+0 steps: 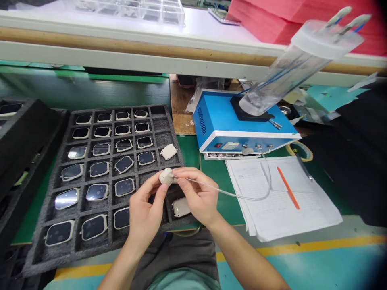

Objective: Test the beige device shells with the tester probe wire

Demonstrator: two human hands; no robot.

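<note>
My left hand [145, 211] is closed around a small beige watch case [165, 176], tilted up on its edge over the foam tray's right side. The thumb and fingers of my right hand [201, 197] pinch a thin clear tube [231, 195] close to its end, which meets the watch case; the exact contact is hidden by fingers. Beneath both hands lies the dark grey foam tray [39, 264], with several dark-screened smartwatches [98, 192] in its compartments. A beige case [168, 151] lies face down just beyond my hands, and another watch case [181, 207] is partly covered by my right hand.
The tube runs back to a blue box machine [217, 110] carrying a clear cylinder [275, 76]. Papers [260, 217] with an orange pen [288, 188] lie at right, near a tape roll [305, 151]. A shelf edge [121, 52] crosses behind; another foam tray [36, 133] stands left.
</note>
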